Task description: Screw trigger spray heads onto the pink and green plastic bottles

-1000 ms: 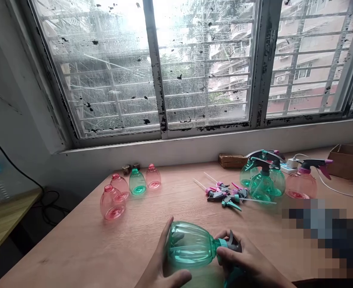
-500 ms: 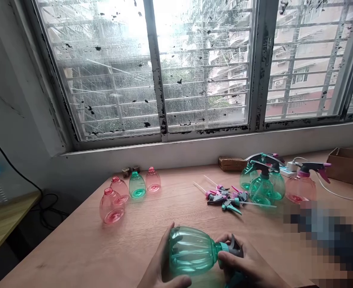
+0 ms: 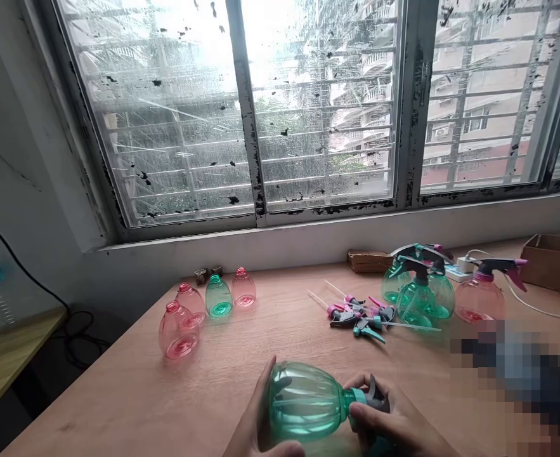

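Observation:
A clear green spray bottle (image 3: 306, 400) lies sideways in the air close to me, its base to the left. My left hand (image 3: 255, 419) is wrapped round the base end, fingers behind and thumb low in front. At the neck, my right hand (image 3: 394, 412) grips the teal collar and grey spray head (image 3: 375, 397) with thumb and fingers. The collar sits against the bottle's neck; whether it is fully tight I cannot tell. Part of the spray head is hidden by my right hand.
Pink bottles (image 3: 179, 330) and a green bottle (image 3: 219, 297) without heads stand left. Loose spray heads (image 3: 360, 317) lie mid-table. Green spray bottles (image 3: 417, 298), a pink spray bottle (image 3: 479, 298), a cardboard box (image 3: 550, 261) and a power strip (image 3: 458, 271) are right.
Both hands keep their hold on the green spray bottle. The right-hand fingers and spray head have shifted very slightly; the view has tilted a little.

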`<state>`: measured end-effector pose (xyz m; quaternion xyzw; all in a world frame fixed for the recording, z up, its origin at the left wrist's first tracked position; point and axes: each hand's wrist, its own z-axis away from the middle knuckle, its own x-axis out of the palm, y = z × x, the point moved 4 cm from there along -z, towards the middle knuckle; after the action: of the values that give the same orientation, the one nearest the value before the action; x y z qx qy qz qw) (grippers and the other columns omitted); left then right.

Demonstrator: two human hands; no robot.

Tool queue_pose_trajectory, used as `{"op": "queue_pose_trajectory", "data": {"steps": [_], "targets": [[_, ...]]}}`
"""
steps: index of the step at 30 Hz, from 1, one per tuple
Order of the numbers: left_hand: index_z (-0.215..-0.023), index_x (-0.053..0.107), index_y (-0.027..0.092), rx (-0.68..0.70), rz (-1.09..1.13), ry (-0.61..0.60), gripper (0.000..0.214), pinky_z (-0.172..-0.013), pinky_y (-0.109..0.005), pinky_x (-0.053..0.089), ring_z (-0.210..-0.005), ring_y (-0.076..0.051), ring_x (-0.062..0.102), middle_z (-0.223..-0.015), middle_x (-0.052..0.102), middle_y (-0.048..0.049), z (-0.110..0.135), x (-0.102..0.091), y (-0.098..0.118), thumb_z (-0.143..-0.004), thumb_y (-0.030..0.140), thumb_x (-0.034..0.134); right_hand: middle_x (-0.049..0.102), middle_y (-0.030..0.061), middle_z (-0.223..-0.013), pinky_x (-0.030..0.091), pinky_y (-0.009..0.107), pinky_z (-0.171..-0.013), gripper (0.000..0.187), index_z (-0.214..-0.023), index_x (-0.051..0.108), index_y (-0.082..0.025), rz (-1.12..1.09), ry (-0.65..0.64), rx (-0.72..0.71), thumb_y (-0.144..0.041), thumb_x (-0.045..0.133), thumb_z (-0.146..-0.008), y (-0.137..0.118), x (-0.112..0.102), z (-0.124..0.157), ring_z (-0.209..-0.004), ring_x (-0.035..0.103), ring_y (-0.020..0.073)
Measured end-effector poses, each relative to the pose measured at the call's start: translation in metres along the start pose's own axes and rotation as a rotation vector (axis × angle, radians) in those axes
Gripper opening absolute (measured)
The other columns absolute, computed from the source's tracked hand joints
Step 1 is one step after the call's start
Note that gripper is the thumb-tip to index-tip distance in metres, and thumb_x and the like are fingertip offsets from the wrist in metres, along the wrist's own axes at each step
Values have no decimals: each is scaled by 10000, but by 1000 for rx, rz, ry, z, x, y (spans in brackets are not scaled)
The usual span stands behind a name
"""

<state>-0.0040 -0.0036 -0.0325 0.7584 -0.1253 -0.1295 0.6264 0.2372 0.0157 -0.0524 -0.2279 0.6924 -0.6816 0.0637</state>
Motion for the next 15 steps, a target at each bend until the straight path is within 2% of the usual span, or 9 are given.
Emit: {"op": "queue_pose_trajectory", "data": {"steps": [3, 6, 10, 13, 15], "targets": [[-1561, 282, 220, -21, 22, 6, 1020, -1230, -514, 207, -1467, -383, 304, -1571, 394, -147, -1, 1, 1, -758, 545, 819, 698, 11, -684, 471, 240, -522, 514, -968, 581, -161, 34, 2, -6, -565, 804, -742, -1, 0, 0, -548, 658, 163], [-1565, 260, 279, 1, 47, -11, 1012, -1211, -520, 254, -1457, -376, 329, -1554, 425, -123, -2, 2, 0, -761, 460, 848, 692, 7, -677, 466, 245, -523, 545, -967, 576, -170, 20, 23, 6, -592, 812, -715, 1, -1, 0, -547, 659, 170], [-1569, 220, 347, 47, 70, -19, 1054, -1216, -511, 242, -1452, -371, 343, -1550, 433, -91, -2, 1, -4, -745, 404, 875, 678, 2, -663, 444, 236, -527, 538, -958, 581, -170, -2, 36, 0, -584, 820, -712, 3, -2, -1, -536, 631, 150], [-1581, 195, 309, 3, 81, -18, 1089, -1215, -513, 251, -1449, -384, 343, -1559, 418, -112, -1, 0, -4, -738, 457, 869, 675, 2, -656, 442, 236, -529, 536, -960, 585, -166, -12, 39, -2, -578, 824, -713, 4, -2, -1, -531, 615, 141], [-1573, 246, 258, -4, 89, -32, 1042, -1213, -511, 263, -1449, -392, 339, -1559, 417, -129, -1, 2, 0, -755, 542, 827, 682, 4, -662, 447, 236, -527, 539, -963, 584, -167, -9, 36, -2, -576, 827, -710, 4, -2, -1, -529, 614, 140]]}}
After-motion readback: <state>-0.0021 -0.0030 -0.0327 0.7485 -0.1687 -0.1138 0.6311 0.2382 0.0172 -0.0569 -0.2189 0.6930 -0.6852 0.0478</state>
